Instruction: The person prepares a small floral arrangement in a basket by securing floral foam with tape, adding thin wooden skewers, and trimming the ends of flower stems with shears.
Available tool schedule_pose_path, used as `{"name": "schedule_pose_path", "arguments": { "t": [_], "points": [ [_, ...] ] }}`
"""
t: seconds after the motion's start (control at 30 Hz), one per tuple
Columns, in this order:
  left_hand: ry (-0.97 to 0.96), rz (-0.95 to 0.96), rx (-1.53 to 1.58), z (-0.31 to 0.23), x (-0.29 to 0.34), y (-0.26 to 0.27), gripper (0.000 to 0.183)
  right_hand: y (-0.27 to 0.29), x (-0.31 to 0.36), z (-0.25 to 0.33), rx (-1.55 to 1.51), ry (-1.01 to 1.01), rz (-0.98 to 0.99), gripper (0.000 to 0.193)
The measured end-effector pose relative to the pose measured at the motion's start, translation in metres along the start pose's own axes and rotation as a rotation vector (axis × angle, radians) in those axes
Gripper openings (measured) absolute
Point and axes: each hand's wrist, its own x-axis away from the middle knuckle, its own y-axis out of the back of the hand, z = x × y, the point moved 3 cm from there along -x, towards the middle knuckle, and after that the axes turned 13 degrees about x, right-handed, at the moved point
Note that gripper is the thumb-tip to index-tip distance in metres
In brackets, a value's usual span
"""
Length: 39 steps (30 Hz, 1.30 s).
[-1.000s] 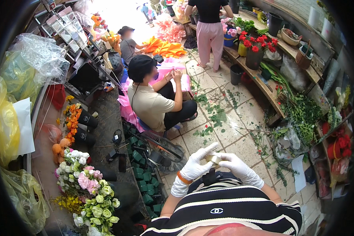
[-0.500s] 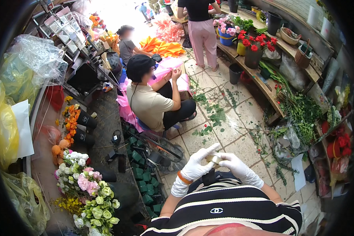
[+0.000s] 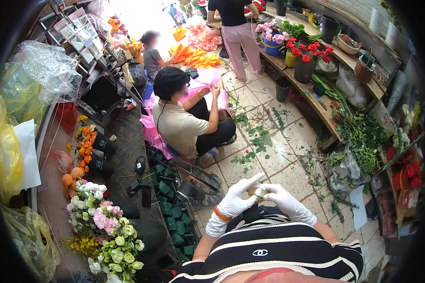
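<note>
In front of my striped top, both hands wear thin white gloves and meet at a small cream-coloured roll of tape (image 3: 258,190). My left hand (image 3: 237,200) grips the roll from its left side, the index finger stretched out past it; an orange band circles that wrist. My right hand (image 3: 282,198) has its thumb and fingers closed on the roll's right side. Part of the roll is hidden by the fingers.
A person sits ahead by pink wrapping sheets (image 3: 205,78). A fan (image 3: 196,177) and green foam blocks (image 3: 167,210) lie left of me. Flowers (image 3: 115,250) line the left bench. Leaf scraps (image 3: 259,139) litter the tiles; the right shelf (image 3: 311,96) carries buckets.
My hands and the roll have barely moved. The seated person's hands shifted over the pink sheet; the standing person moved slightly left. Farther back, an orange sheet has been lifted.
</note>
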Motion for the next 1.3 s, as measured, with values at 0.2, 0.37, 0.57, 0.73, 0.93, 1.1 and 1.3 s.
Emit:
{"name": "schedule_pose_path", "arguments": {
  "t": [0.2, 0.37, 0.57, 0.73, 0.93, 1.1, 1.3],
  "points": [
    [0.025, 0.0, 0.019, 0.002, 0.002, 0.002, 0.067, -0.003, 0.0, 0.002, -0.001, -0.012, 0.004, 0.03],
    [0.03, 0.008, 0.026, 0.0, 0.002, 0.002, 0.068, -0.003, -0.002, -0.004, 0.002, -0.001, 0.004, 0.03],
    [0.036, 0.015, 0.017, 0.0, 0.002, 0.003, 0.068, -0.003, -0.003, -0.003, 0.032, 0.013, -0.008, 0.028],
    [0.034, 0.016, 0.03, 0.001, 0.002, 0.002, 0.068, -0.002, -0.002, 0.0, 0.088, 0.017, -0.009, 0.027],
    [0.039, 0.011, 0.031, 0.0, 0.002, 0.002, 0.068, -0.001, -0.003, -0.002, 0.098, 0.022, 0.006, 0.028],
    [0.059, 0.017, 0.016, -0.001, 0.002, 0.002, 0.068, 0.0, -0.005, -0.008, 0.111, 0.02, 0.014, 0.03],
    [0.113, 0.017, 0.042, 0.004, 0.002, 0.001, 0.069, -0.001, -0.005, -0.007, 0.013, -0.007, 0.024, 0.033]
  ]
}}
